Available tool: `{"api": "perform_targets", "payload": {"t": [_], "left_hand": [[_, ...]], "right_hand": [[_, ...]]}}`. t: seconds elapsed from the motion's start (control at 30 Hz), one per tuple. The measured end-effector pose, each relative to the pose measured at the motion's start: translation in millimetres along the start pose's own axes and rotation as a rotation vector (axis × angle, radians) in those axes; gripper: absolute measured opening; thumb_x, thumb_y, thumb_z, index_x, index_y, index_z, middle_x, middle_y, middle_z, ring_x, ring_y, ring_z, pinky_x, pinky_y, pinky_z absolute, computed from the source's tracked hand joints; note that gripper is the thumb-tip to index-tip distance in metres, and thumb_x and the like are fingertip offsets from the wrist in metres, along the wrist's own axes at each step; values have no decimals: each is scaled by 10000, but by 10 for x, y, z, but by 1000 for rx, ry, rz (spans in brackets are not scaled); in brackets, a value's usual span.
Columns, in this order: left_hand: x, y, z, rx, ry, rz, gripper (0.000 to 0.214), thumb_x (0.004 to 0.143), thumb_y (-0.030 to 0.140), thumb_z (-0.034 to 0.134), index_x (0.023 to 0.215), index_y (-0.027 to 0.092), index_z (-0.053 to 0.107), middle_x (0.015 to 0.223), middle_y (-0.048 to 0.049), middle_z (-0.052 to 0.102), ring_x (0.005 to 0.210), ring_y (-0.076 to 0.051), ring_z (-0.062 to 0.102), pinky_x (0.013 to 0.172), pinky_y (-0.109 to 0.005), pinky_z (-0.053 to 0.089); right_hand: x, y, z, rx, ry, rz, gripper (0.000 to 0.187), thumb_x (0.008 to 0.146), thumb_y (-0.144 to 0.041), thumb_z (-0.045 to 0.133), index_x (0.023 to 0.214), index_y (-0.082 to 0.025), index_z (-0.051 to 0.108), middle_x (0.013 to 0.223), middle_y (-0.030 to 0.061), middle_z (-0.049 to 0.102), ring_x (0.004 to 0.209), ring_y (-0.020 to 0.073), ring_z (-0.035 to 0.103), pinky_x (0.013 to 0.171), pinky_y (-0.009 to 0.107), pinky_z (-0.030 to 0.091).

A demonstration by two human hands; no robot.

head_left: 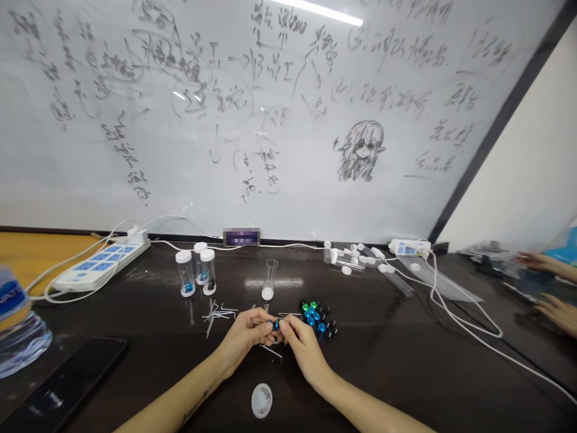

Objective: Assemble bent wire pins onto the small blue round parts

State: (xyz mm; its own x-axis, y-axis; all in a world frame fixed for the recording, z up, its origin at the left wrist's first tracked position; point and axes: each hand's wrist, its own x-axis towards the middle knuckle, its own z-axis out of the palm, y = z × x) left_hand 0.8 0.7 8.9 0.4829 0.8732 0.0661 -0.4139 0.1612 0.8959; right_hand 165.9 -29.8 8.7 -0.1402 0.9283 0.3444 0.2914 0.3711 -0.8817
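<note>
My left hand (247, 337) and my right hand (303, 344) meet at the middle of the dark table, both closed, fingertips pinching a small blue metal part (275, 325) between them. My fingers partly cover it. Right of my hands lies a pile of small round blue parts (311, 319), green parts (313, 306) and black pieces (332, 329). On the other side are loose L-shaped hex keys (217, 314), with another hex key (273, 351) just below my hands. Beyond my fingers stands an uncapped clear tube (270, 275) on a white base. A white cap (261, 400) rests nearer me.
Capped tubes (186, 272) stand at the back left, by a power strip (101, 261). A phone (67, 379) and water bottle (20, 325) occupy the left. Empty tubes and caps (354, 260) lie at the back right, near white cables (435, 288). Another person's hands (559, 313) are far right.
</note>
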Motion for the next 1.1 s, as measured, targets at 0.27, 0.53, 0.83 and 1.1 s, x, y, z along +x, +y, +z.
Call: {"api": "perform_targets", "payload": {"t": [0.27, 0.53, 0.83, 1.1], "left_hand": [[2, -7, -3, -3, 30, 16, 155, 712, 245, 734, 802, 130, 682, 670, -49, 678, 598, -121, 597, 613, -225, 461], [-1, -4, -2, 1, 23, 17, 147, 730, 236, 717, 818, 127, 671, 702, -61, 692, 604, -117, 600, 606, -221, 448], [0, -23, -3, 27, -24, 7, 142, 739, 230, 705, 828, 127, 662, 702, -68, 692, 605, -130, 607, 607, -243, 454], [-3, -8, -8, 8, -12, 2, 139, 747, 218, 698, 836, 117, 664, 704, -63, 690, 620, -120, 609, 622, -231, 459]], "right_hand": [[4, -8, -7, 15, 10, -35, 192, 891, -369, 542, 848, -190, 599, 727, -9, 581, 694, 168, 535, 651, 251, 401], [5, -43, -5, 48, 23, -15, 319, 956, -410, 403, 856, -184, 604, 747, 6, 585, 720, 169, 551, 667, 257, 418], [19, 21, 11, -25, -15, -9, 406, 959, -412, 398, 685, -163, 565, 659, 4, 569, 645, 158, 539, 607, 246, 386], [5, 20, -2, -105, 3, -9, 346, 936, -389, 459, 689, -172, 564, 664, -6, 562, 662, 156, 521, 642, 244, 368]]}}
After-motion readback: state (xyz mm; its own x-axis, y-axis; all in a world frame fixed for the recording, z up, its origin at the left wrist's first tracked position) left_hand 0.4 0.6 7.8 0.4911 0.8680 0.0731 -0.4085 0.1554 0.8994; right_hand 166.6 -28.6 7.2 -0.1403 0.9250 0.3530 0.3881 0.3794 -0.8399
